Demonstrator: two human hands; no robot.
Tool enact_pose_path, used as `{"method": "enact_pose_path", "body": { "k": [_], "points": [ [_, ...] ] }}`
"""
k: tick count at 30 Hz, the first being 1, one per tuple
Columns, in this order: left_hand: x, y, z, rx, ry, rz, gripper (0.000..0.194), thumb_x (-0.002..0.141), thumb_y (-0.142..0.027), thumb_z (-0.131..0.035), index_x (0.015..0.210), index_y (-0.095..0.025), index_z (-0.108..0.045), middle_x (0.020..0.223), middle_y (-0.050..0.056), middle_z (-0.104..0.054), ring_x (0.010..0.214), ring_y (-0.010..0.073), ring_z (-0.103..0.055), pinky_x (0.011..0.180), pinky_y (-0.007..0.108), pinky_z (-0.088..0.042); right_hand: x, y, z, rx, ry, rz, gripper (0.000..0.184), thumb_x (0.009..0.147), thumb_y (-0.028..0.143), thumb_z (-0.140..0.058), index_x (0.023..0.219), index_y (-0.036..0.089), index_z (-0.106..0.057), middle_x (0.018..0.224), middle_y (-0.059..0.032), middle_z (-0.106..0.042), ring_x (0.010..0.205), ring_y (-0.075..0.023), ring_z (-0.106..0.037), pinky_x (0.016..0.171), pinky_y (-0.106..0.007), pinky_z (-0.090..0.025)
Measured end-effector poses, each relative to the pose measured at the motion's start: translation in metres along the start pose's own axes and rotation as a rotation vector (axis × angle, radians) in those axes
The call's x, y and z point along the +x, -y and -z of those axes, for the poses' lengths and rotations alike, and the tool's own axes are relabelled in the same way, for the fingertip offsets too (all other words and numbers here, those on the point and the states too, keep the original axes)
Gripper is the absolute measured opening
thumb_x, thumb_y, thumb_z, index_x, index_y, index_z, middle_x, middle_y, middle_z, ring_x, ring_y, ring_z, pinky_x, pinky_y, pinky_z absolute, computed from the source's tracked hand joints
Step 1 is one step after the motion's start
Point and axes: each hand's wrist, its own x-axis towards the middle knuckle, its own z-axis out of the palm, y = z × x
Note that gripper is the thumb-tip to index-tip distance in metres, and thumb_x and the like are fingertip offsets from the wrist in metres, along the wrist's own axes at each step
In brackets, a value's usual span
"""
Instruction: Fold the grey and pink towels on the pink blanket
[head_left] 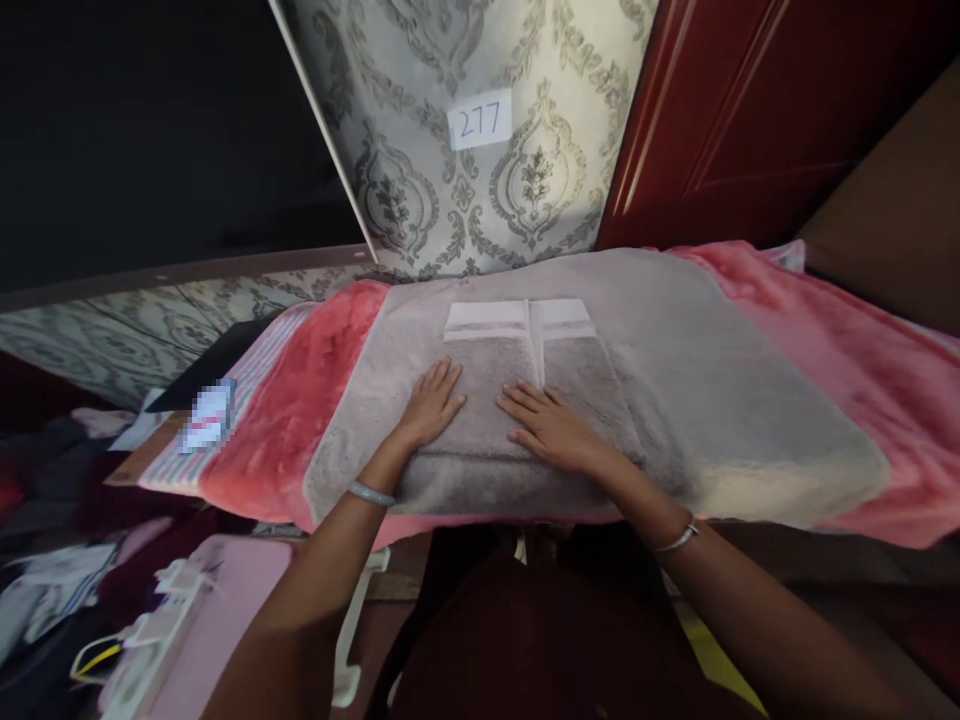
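Note:
A folded grey, plush towel-like cloth (487,375) with white bands along its far edge lies in front of me. A pale strip runs down its middle from the far edge, and its lower end meets the fingers of my right hand. My left hand (431,405) rests flat on the left side of the folded cloth, fingers stretched out. Toward the right, my right hand (551,425) lies palm down on it, fingers spread. Beneath the folded cloth is a larger grey blanket (697,400), spread over the table.
Red-pink blanket parts (292,400) flank the grey on both sides. A blurred white packet (210,415) lies at the left end. Behind stand a dark screen (165,140), a patterned wall with a "277" paper (480,120) and a red door (720,110). Clothes pile up lower left.

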Motion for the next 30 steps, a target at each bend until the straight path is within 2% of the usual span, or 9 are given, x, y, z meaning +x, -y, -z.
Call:
{"method": "enact_pose_path", "body": {
  "k": [4,8,12,14,16,18,20,24,30],
  "points": [
    [0.005,0.007,-0.002,0.002,-0.024,-0.004,0.063,0.101,-0.050,-0.031,0.156,-0.020,-0.030,0.167,0.012,-0.019,0.154,0.0259,-0.016,0.124,0.048,-0.020,-0.023,-0.011,0.006,0.008,-0.034,-0.032,0.053,0.102,0.042,-0.039,0.151,0.024,-0.045,0.160,-0.0058,-0.034,0.150,-0.0286,-0.025,0.120,-0.056,-0.026],
    [0.003,0.005,0.010,0.013,-0.023,-0.008,0.061,0.100,-0.050,-0.034,0.153,-0.019,-0.038,0.165,0.013,-0.026,0.152,0.0275,-0.024,0.122,0.049,-0.025,-0.054,-0.023,0.015,0.049,-0.151,-0.055,0.048,0.101,0.040,-0.040,0.146,0.026,-0.052,0.153,-0.0060,-0.046,0.145,-0.0286,-0.034,0.118,-0.056,-0.030],
    [-0.020,-0.029,0.026,0.065,-0.051,-0.022,0.054,0.100,-0.047,-0.034,0.146,-0.024,-0.049,0.161,0.010,-0.036,0.151,0.0302,-0.026,0.120,0.058,-0.025,-0.092,-0.043,0.012,0.083,-0.376,-0.172,0.051,0.102,0.041,-0.037,0.148,0.022,-0.050,0.152,-0.0096,-0.047,0.144,-0.0269,-0.037,0.118,-0.053,-0.033],
    [-0.035,-0.056,0.026,0.065,-0.057,-0.117,0.053,0.101,-0.044,-0.034,0.149,-0.026,-0.045,0.162,0.007,-0.035,0.152,0.0275,-0.025,0.121,0.056,-0.025,-0.106,-0.051,0.006,0.101,-0.439,-0.219,0.052,0.103,0.043,-0.037,0.148,0.022,-0.049,0.153,-0.0108,-0.046,0.143,-0.0266,-0.039,0.118,-0.052,-0.034],
    [-0.047,-0.081,0.018,0.066,-0.039,-0.210,0.054,0.100,-0.042,-0.037,0.151,-0.026,-0.041,0.162,0.007,-0.034,0.151,0.0260,-0.027,0.122,0.054,-0.025,-0.115,-0.057,-0.002,0.122,-0.474,-0.242,0.053,0.103,0.045,-0.037,0.151,0.024,-0.045,0.153,-0.0107,-0.045,0.141,-0.0265,-0.041,0.117,-0.052,-0.035],
    [-0.056,-0.100,0.004,0.098,-0.046,-0.234,0.056,0.097,-0.043,-0.044,0.151,-0.026,-0.041,0.162,0.009,-0.034,0.151,0.0284,-0.027,0.122,0.057,-0.023,-0.119,-0.059,-0.010,0.118,-0.493,-0.245,0.056,0.103,0.046,-0.037,0.156,0.025,-0.036,0.154,-0.0104,-0.044,0.141,-0.0267,-0.042,0.116,-0.053,-0.036],
    [-0.060,-0.110,-0.007,0.132,-0.085,-0.217,0.060,0.095,-0.043,-0.049,0.152,-0.025,-0.040,0.162,0.011,-0.034,0.151,0.0315,-0.026,0.121,0.060,-0.022,-0.120,-0.058,-0.014,0.074,-0.487,-0.237,0.063,0.101,0.047,-0.039,0.159,0.026,-0.027,0.157,-0.0103,-0.039,0.142,-0.0279,-0.039,0.116,-0.053,-0.035],
    [-0.061,-0.111,-0.017,0.145,-0.146,-0.196,0.060,0.094,-0.043,-0.050,0.151,-0.026,-0.041,0.161,0.010,-0.036,0.150,0.0321,-0.030,0.120,0.060,-0.025,-0.120,-0.054,-0.016,0.009,-0.413,-0.248,0.077,0.095,0.051,-0.050,0.161,0.029,-0.018,0.164,-0.0083,-0.024,0.144,-0.0315,-0.034,0.115,-0.055,-0.033],
    [-0.059,-0.109,-0.018,0.152,-0.179,-0.193,0.055,0.095,-0.042,-0.050,0.147,-0.024,-0.046,0.159,0.011,-0.038,0.148,0.0321,-0.033,0.120,0.059,-0.027,-0.123,-0.053,-0.013,0.055,-0.428,-0.240,0.074,0.095,0.045,-0.051,0.161,0.030,-0.021,0.163,-0.0070,-0.028,0.142,-0.0309,-0.037,0.114,-0.054,-0.035]
  ]
}}
